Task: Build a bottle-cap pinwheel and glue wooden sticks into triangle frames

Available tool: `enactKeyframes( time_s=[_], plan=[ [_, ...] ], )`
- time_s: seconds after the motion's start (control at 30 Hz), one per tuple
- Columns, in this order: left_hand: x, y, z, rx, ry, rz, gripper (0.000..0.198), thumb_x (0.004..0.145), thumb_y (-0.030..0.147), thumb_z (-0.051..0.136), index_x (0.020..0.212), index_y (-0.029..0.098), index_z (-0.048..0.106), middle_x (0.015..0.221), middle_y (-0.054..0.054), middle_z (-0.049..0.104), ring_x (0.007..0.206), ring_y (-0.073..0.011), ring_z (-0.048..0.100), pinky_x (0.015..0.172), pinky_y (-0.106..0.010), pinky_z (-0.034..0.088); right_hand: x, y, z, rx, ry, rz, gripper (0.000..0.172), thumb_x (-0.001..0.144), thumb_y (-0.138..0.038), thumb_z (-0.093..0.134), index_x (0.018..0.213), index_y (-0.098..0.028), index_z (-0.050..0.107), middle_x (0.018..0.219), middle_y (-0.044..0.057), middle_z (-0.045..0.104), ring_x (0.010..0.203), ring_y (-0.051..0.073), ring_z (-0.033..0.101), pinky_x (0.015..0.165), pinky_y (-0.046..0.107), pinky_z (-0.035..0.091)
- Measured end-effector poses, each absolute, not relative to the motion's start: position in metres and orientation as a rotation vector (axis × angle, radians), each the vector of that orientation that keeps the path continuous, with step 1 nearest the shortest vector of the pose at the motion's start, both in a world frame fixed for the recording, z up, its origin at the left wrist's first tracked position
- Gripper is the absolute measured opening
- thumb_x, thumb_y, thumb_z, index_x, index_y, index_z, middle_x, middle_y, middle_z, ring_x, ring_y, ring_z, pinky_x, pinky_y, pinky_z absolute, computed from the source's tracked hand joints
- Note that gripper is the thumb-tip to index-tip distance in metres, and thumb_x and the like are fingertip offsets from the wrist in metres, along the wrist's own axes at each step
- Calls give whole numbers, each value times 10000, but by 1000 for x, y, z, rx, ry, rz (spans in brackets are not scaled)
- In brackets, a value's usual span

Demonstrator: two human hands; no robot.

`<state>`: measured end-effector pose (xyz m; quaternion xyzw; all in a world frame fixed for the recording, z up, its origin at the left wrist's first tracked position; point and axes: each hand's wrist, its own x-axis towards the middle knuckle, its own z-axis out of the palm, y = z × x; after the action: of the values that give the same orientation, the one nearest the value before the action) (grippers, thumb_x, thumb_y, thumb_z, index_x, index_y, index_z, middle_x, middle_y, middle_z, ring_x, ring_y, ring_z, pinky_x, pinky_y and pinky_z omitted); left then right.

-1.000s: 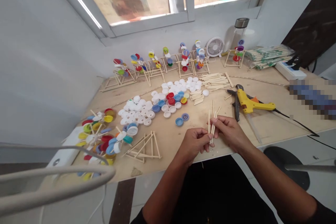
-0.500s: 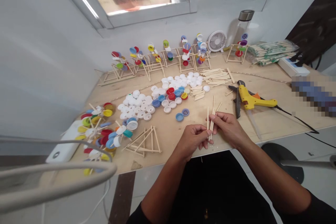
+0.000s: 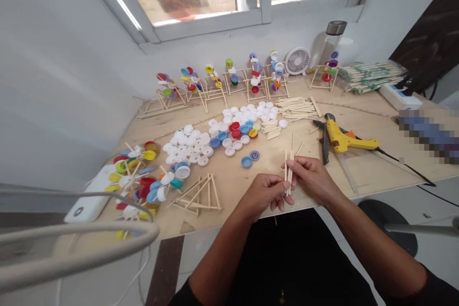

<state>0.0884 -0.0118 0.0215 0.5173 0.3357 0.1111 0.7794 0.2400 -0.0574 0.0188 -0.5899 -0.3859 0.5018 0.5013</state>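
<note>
Several thin wooden sticks stand roughly upright between my two hands at the table's front edge. My left hand pinches their lower ends between thumb and fingers. Higher up, my right hand has its thumb and fingers closed round the same sticks. One stick leans out to the right of the others. Left of my hands, joined stick triangles lie on the wooden table. A blue cap and a purple cap lie beyond my left hand.
A yellow glue gun rests right of my hands. White caps and stick piles lie behind. Capped stick wheels crowd the left; a small fan and bottle stand at the back.
The whole view has shifted slightly, with the table and hands a little lower in it. Both hands keep their hold on the sticks.
</note>
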Motion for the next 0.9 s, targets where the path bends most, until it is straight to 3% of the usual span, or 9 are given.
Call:
enactKeyframes(
  time_s=[0.6, 0.9],
  plan=[
    [86, -6, 24, 1131, 665, 154, 325, 733, 421, 639, 718, 97, 634, 615, -73, 682, 410, -74, 525, 377, -170, 309, 238, -57, 19, -1376, -911, 1252, 380, 771, -504, 607, 874, -144, 673, 460, -47, 531, 418, 89, 497, 469, 219, 375],
    [86, -7, 23, 1102, 631, 105, 276, 742, 352, 625, 788, 84, 672, 588, -64, 678, 405, -77, 538, 375, -167, 316, 239, -59, 16, -1386, -914, 1256, 378, 788, -494, 595, 908, -146, 682, 489, -51, 493, 415, 72, 461, 444, 206, 349]
  ],
)
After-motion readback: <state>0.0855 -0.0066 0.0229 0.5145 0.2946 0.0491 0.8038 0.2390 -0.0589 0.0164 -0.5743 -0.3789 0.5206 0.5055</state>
